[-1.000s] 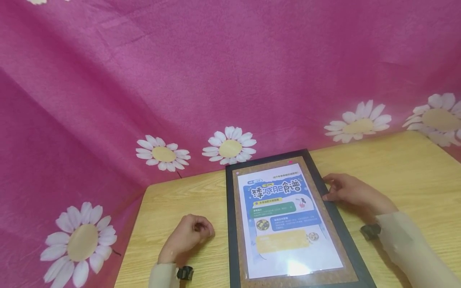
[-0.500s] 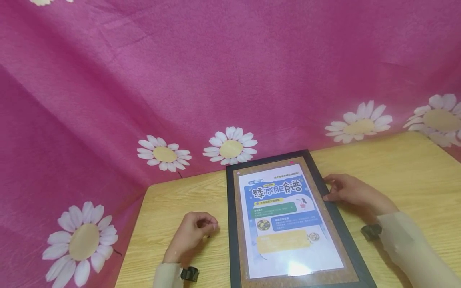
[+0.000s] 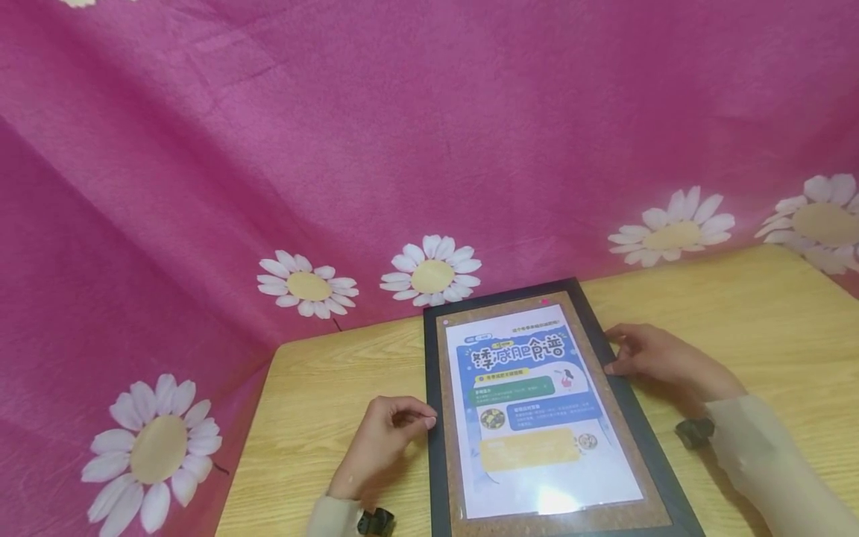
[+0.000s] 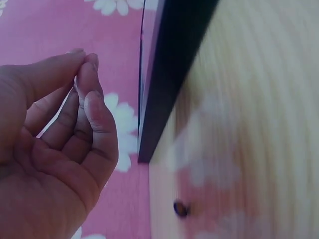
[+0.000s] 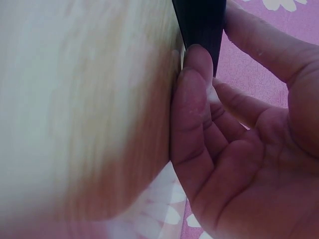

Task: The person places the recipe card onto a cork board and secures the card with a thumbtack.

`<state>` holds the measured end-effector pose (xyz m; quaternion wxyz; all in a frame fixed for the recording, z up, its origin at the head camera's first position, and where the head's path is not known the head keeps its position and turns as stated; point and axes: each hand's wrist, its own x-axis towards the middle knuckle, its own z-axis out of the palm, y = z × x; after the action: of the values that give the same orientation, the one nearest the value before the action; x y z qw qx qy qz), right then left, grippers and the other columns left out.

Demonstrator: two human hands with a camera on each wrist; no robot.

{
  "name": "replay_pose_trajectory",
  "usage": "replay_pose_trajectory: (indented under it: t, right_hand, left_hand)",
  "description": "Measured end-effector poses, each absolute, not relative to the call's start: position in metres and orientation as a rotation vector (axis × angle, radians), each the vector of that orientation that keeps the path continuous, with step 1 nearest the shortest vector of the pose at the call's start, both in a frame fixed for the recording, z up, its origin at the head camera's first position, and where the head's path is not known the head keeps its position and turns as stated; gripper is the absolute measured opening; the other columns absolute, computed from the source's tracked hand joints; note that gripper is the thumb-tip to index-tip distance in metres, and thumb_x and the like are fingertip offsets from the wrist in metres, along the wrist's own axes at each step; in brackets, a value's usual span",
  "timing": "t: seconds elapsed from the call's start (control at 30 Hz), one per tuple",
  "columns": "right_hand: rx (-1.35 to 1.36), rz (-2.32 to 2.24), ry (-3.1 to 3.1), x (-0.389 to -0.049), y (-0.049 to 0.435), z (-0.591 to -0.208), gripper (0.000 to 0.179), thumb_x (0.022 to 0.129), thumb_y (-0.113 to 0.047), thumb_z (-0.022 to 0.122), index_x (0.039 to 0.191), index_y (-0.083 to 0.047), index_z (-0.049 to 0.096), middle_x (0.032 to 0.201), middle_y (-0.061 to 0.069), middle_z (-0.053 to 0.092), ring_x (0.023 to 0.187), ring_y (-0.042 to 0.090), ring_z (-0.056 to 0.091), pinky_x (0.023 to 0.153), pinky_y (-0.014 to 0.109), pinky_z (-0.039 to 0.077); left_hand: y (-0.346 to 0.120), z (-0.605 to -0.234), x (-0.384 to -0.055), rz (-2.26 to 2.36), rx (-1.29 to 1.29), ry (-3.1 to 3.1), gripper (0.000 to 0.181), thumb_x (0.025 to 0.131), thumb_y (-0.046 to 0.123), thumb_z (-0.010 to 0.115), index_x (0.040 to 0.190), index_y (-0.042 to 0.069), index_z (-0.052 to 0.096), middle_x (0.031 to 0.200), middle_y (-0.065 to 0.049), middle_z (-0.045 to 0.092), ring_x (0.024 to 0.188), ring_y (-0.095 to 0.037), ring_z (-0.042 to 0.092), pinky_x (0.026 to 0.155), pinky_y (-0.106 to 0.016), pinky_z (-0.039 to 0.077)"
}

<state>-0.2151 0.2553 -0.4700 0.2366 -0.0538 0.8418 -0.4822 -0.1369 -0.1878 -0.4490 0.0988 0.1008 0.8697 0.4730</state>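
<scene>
A black-framed cork board [image 3: 451, 477] lies on the table with a printed sheet [image 3: 537, 492] on it; the print is mostly blue and white with Chinese lettering. In the head view my left hand [image 3: 385, 440] is close to the frame's left edge. The left wrist view shows a gap between this hand and the frame, its fingers bent and thumb tip meeting a fingertip; no held thing is visible. My right hand [image 3: 651, 358] holds the frame's right edge, with fingers and thumb on either side in the right wrist view. A small dark ring-like thing [image 4: 181, 209] lies on the table.
The wooden table [image 3: 738, 328] meets a pink curtain [image 3: 510, 149] with large daisies behind and at the left. A pink pin [image 3: 544, 301] and a paler pin [image 3: 446, 322] mark the board's top corners. Light glares off the sheet's lower part.
My left hand has moved right toward the board's left edge, and its thumb and finger have come together. The board and my right hand have stayed in place.
</scene>
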Motion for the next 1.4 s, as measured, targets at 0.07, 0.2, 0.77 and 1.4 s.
replay_pose_trajectory:
  t: [0.07,0.2,0.77,1.4]
  right_hand:
    - [-0.149,-1.326,2.304,-0.215,0.255,-0.470,0.073,0.093,-0.017,0.075,0.153,0.005,0.039,0.099,0.012,0.062,0.093,0.026,0.059,0.083,0.034,0.049]
    - [-0.145,-1.322,2.302,-0.215,0.255,-0.469,0.073,0.094,-0.019,0.074,0.153,0.004,0.039,0.101,0.012,0.062,0.094,0.026,0.058,0.082,0.033,0.049]
    - [-0.133,-1.284,2.315,-0.214,0.256,-0.470,0.073,0.095,-0.025,0.073,0.154,0.003,0.039,0.110,0.012,0.062,0.103,0.026,0.057,0.088,0.035,0.049]
    - [-0.122,-1.336,2.295,-0.212,0.254,-0.470,0.071,0.095,-0.022,0.074,0.153,0.001,0.040,0.106,0.012,0.060,0.099,0.026,0.057,0.081,0.034,0.050]
  left_hand:
    - [-0.182,-0.448,-0.134,1.405,0.323,2.556,0.007,0.095,0.008,0.075,0.098,0.004,0.080,0.093,-0.008,0.079,0.077,-0.008,0.064,0.070,-0.018,0.052]
    - [-0.173,-0.447,-0.130,1.387,0.381,2.524,0.006,0.095,0.009,0.075,0.097,0.006,0.080,0.093,-0.007,0.079,0.075,-0.006,0.063,0.069,-0.018,0.052]
    - [-0.147,-0.440,-0.109,1.062,0.536,2.278,0.006,0.092,0.010,0.078,0.090,0.014,0.082,0.083,0.009,0.077,0.074,0.000,0.062,0.077,-0.016,0.054]
    - [-0.124,-0.439,-0.084,0.820,0.504,2.322,0.013,0.088,0.007,0.081,0.083,0.018,0.083,0.073,0.012,0.063,0.068,-0.004,0.053,0.061,-0.019,0.046]
